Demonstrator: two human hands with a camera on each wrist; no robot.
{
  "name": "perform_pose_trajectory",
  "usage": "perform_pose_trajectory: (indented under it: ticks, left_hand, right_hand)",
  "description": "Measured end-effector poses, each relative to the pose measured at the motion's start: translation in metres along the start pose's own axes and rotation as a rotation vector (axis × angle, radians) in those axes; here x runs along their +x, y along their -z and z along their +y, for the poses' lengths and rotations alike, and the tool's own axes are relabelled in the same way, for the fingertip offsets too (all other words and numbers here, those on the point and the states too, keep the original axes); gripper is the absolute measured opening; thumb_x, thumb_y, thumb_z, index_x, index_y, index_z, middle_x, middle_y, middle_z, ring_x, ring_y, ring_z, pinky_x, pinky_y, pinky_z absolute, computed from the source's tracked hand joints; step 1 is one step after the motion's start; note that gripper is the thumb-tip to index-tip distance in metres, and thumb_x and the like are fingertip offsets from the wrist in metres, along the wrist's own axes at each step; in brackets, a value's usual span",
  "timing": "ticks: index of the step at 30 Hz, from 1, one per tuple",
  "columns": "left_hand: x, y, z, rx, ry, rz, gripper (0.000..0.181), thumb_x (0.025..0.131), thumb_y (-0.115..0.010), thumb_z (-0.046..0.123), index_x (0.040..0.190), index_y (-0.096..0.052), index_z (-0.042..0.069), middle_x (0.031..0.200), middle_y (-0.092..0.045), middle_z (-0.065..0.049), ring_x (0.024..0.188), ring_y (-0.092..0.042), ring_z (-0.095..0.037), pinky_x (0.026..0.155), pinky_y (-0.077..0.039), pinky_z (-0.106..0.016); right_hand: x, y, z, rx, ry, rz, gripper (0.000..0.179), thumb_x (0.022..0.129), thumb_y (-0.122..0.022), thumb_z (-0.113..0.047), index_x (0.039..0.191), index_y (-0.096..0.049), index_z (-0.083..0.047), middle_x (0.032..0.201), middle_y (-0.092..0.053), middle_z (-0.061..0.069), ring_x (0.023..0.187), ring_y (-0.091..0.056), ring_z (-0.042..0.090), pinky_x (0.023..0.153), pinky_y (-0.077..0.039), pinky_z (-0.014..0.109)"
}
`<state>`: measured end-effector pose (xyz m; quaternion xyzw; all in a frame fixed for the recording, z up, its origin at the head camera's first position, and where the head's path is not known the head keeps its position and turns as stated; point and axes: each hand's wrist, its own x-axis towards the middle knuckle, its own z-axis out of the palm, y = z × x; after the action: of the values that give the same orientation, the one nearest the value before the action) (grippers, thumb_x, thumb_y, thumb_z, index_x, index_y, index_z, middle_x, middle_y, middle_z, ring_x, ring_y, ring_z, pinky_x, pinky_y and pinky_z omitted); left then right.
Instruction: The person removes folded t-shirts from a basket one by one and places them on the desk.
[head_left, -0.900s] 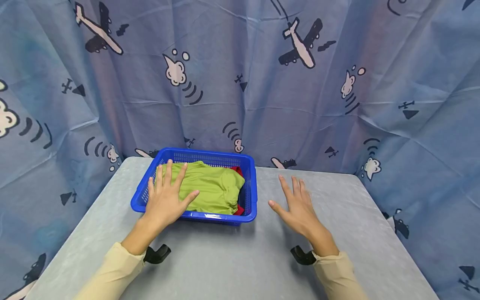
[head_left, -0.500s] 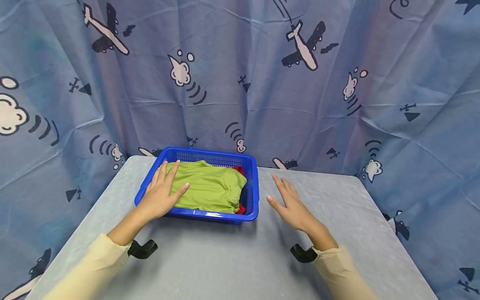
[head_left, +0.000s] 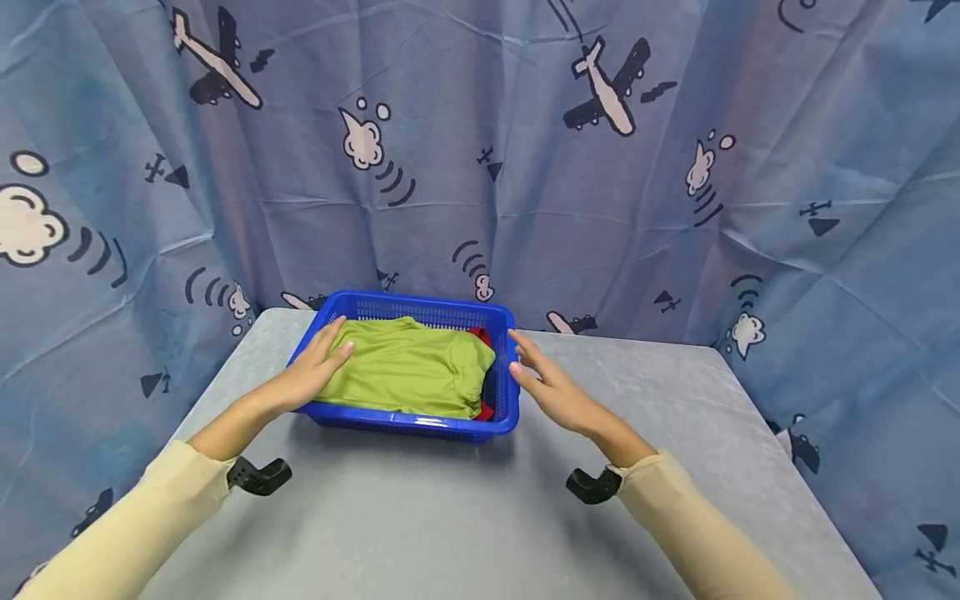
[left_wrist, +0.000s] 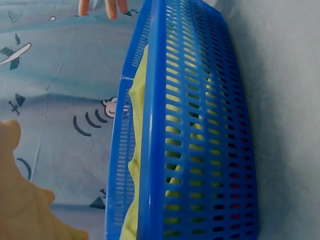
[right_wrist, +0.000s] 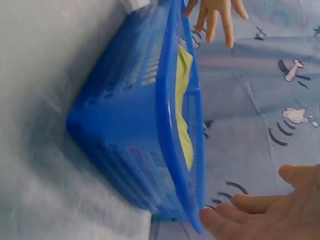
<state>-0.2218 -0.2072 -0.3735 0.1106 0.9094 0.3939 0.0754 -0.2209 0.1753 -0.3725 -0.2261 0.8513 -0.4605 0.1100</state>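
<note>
A blue plastic basket [head_left: 420, 422] with slotted walls stands toward the back left of the table. Inside it lies a folded lime-green cloth garment [head_left: 405, 367], with a bit of red cloth [head_left: 486, 412] showing at its right end. My left hand [head_left: 307, 375] overlaps the basket's left side in the head view, fingers extended and holding nothing. At the opposite end, my right hand [head_left: 555, 392] has its fingertips right at the basket's right rim, fingers nearly straight. In the right wrist view, the right fingers [right_wrist: 225, 220] appear close to the rim.
The grey table [head_left: 450, 517] extends in front of the basket and to its right. A blue curtain [head_left: 480, 150] printed with planes and clouds hangs behind and along both sides. Each wrist carries a black band [head_left: 258, 477].
My left hand has moved left and turned, from over the garment to the basket's left side. My right hand has shifted left and forward to the right rim. The basket and garment stay put.
</note>
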Motion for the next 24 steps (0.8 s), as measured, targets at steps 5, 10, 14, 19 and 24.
perform_pose_trajectory:
  ticks: [5, 10, 14, 19, 24]
  left_hand:
    - [0.007, 0.008, -0.002, -0.075, 0.068, -0.075, 0.078, 0.107, -0.019, 0.058, 0.163, 0.009, 0.012, 0.169, 0.009, -0.025, 0.154, 0.008, -0.049, 0.119, 0.0, -0.074]
    - [0.013, 0.013, -0.007, -0.129, 0.12, -0.11, 0.079, 0.106, -0.019, 0.059, 0.162, 0.013, 0.013, 0.168, 0.011, -0.024, 0.154, 0.008, -0.05, 0.119, 0.0, -0.073]
    - [0.016, 0.012, -0.01, -0.125, 0.138, -0.124, 0.079, 0.107, -0.02, 0.057, 0.162, 0.014, 0.012, 0.168, 0.014, -0.024, 0.154, 0.01, -0.049, 0.12, 0.001, -0.072]
    - [0.017, 0.011, -0.013, -0.15, 0.158, -0.125, 0.078, 0.107, -0.021, 0.056, 0.162, 0.015, 0.013, 0.168, 0.017, -0.023, 0.154, 0.012, -0.048, 0.12, 0.0, -0.072]
    - [0.018, 0.012, -0.013, -0.217, 0.2, -0.159, 0.076, 0.108, -0.02, 0.053, 0.161, 0.019, 0.015, 0.167, 0.021, -0.02, 0.154, 0.012, -0.047, 0.121, -0.007, -0.071]
  right_hand:
    - [0.016, -0.003, -0.007, 0.148, -0.108, -0.08, 0.063, 0.11, -0.031, -0.045, 0.164, -0.003, -0.027, 0.171, -0.006, 0.016, 0.155, -0.019, 0.042, 0.124, -0.019, 0.063]
    - [0.031, -0.009, -0.014, 0.409, -0.174, -0.134, 0.064, 0.11, -0.025, -0.047, 0.164, 0.002, -0.026, 0.171, -0.004, 0.018, 0.157, -0.014, 0.04, 0.128, -0.013, 0.054]
    - [0.04, -0.017, -0.021, 0.549, -0.249, -0.147, 0.068, 0.11, -0.024, -0.049, 0.163, 0.01, -0.024, 0.17, -0.003, 0.024, 0.158, -0.01, 0.04, 0.128, -0.01, 0.052]
    - [0.052, -0.028, -0.02, 0.61, -0.353, -0.079, 0.077, 0.108, -0.029, -0.053, 0.162, 0.016, -0.021, 0.168, 0.002, 0.028, 0.157, -0.003, 0.044, 0.128, -0.007, 0.054]
    - [0.06, -0.04, -0.014, 0.646, -0.427, -0.021, 0.079, 0.108, -0.032, -0.049, 0.162, 0.017, -0.018, 0.168, 0.007, 0.027, 0.156, 0.003, 0.047, 0.128, -0.005, 0.057]
